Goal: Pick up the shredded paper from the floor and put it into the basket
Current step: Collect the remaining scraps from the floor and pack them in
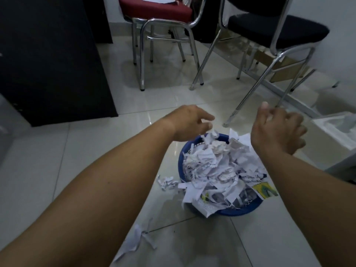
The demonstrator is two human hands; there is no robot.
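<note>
Shredded paper (217,166): loose strips (133,241) on near floor, clump (167,183) beside blue basket (181,157), the rest heaped past its rim. Left hand (190,122) and right hand (279,130) above far rim, each grip slack, apparently empty. Risk: overfull heap likely sheds if pressed.

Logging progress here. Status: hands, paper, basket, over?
Left hand, right hand open, empty, over basket. Shredded paper heaped inside. Loose clump on floor beside it, torn strip nearer. Nothing blocking.

Two hands (190,122) (277,130), one blue basket (240,211) (heaped full), two chairs (154,8) (277,29), two stray paper clumps (167,183) (134,239)
</note>
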